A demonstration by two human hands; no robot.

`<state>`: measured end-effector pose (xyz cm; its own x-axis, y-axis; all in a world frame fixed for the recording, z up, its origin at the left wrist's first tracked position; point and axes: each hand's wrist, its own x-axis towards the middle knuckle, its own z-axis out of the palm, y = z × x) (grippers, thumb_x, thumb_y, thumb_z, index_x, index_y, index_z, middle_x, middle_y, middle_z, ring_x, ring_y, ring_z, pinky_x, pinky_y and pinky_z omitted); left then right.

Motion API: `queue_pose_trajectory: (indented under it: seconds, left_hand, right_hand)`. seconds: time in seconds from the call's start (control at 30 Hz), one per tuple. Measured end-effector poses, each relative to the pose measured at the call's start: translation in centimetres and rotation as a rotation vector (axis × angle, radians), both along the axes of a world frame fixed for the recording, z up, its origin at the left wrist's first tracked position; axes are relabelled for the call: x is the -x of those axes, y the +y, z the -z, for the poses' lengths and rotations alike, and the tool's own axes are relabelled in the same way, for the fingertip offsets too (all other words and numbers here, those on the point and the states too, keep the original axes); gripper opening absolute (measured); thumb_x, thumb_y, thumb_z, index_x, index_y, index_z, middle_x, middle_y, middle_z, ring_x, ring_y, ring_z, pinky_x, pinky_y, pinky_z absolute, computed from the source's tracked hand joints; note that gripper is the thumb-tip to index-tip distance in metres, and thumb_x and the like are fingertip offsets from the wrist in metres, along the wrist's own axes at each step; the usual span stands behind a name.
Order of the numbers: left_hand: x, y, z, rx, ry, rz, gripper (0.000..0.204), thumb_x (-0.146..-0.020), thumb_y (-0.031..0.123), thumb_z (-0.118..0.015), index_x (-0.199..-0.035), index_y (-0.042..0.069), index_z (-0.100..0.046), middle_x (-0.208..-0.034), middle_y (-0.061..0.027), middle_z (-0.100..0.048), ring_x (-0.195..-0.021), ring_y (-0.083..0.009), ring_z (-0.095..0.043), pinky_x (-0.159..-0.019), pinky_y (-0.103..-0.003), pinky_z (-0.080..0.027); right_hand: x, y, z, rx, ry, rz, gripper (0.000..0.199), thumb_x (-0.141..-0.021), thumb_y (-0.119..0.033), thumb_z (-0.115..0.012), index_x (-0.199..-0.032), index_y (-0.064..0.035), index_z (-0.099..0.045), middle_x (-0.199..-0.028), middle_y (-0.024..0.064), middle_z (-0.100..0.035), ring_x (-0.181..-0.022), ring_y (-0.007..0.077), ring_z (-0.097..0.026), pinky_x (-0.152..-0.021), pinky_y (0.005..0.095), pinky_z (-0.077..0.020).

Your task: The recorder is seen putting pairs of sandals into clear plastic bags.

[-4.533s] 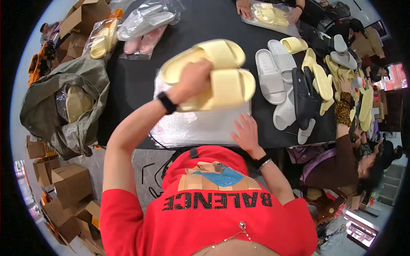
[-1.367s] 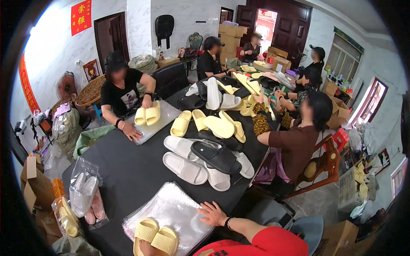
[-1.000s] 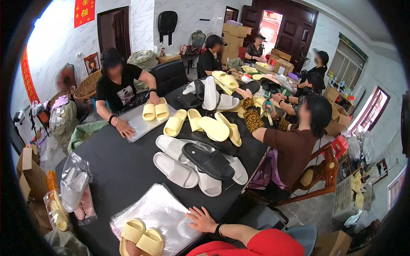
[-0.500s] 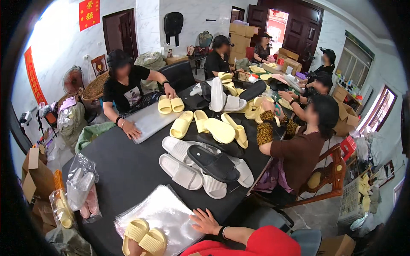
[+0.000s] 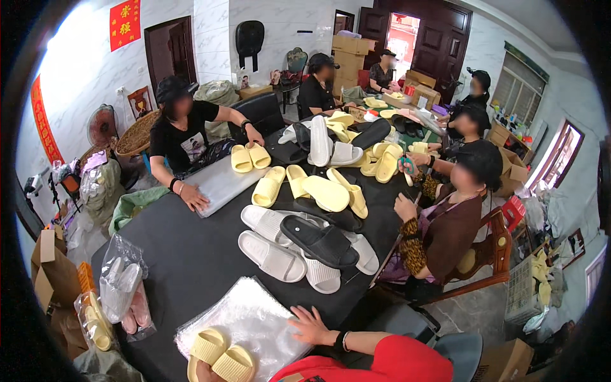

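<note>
Right hand: the right hand [image 5: 310, 326] lies palm down with fingers spread flat on the near edge of the stack of clear plastic bags [image 5: 245, 321]; it pinches nothing, only presses the top sheet.
Left hand: the left hand [image 5: 205, 371] is mostly hidden at the lower edge under the pair of pale yellow slippers [image 5: 219, 355]; it seems closed round their heels, but how tightly I cannot tell.
Slippers: the pair sits side by side, toes toward 12 o'clock, touching the bag stack at its 7 o'clock corner, at the near end of the black counter [image 5: 184, 254].
Change: over the last half second the view has tipped up a little; the slippers and both hands sit lower in it, yet keep the same places against the bags. Earlier the pair was held high over the stack; now it is down at the bag's edge, so the work looks to be at the point of getting the pair into a bag.
Beyond the hands: at 12 o'clock of the bags lie white slippers [image 5: 272, 256] and a black slipper [image 5: 319, 241]; at 10 o'clock, filled bags of slippers [image 5: 121, 290].
Farther out: a person in black [image 5: 184, 137] across the counter handles another yellow pair [image 5: 250, 156].
</note>
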<state>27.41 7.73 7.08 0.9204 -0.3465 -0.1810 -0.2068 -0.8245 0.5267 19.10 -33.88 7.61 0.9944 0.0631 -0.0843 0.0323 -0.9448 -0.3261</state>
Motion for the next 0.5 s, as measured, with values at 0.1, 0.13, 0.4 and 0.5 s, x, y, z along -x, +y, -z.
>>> queue_pose_trajectory:
  seconds: [0.1,0.13,0.4,0.5]
  left_hand:
    - [-2.6,-4.4,-3.9,0.051,-0.281,0.189,0.025,-0.064,0.015,-0.060,-0.085,0.002,-0.063,-0.079,-0.0165,-0.057,-0.075,-0.0363,-0.051,-0.064,-0.044,-0.041]
    - [-4.0,-5.6,-3.7,0.075,-0.309,0.224,0.023,-0.063,0.012,-0.060,-0.083,0.003,-0.064,-0.079,-0.0165,-0.058,-0.077,-0.0361,-0.051,-0.065,-0.044,-0.042]
    - [-7.8,-19.6,-2.0,-0.065,-0.139,0.388,0.025,-0.065,0.004,-0.052,-0.087,0.007,-0.064,-0.092,-0.0128,-0.059,-0.087,-0.0360,-0.053,-0.076,-0.044,-0.046]
    - [-9.1,-19.1,0.5,-0.066,-0.127,0.343,0.024,-0.067,0.008,-0.055,-0.090,0.008,-0.062,-0.097,-0.0117,-0.058,-0.090,-0.0340,-0.053,-0.075,-0.044,-0.047]
  right_hand:
    - [-1.6,1.0,0.1,-0.069,-0.127,-0.262,0.060,-0.082,-0.042,-0.053,-0.134,-0.0177,-0.036,-0.144,0.0126,-0.021,-0.134,0.0301,-0.017,-0.103,0.0587,-0.0075]
    - [-1.9,1.6,0.6,-0.079,-0.152,-0.340,0.061,-0.081,-0.045,-0.052,-0.134,-0.0176,-0.037,-0.144,0.0127,-0.021,-0.134,0.0310,-0.016,-0.103,0.0615,-0.0049]
    - [-1.8,2.7,5.2,-0.158,-0.140,-0.429,0.066,-0.082,-0.050,-0.047,-0.136,-0.0146,-0.033,-0.144,0.0141,-0.021,-0.134,0.0358,-0.012,-0.102,0.0633,0.0039]
    - [-2.1,3.0,4.1,-0.023,-0.009,-0.425,0.066,-0.082,-0.052,-0.045,-0.136,-0.0160,-0.034,-0.144,0.0137,-0.022,-0.134,0.0342,-0.012,-0.102,0.0630,0.0042]
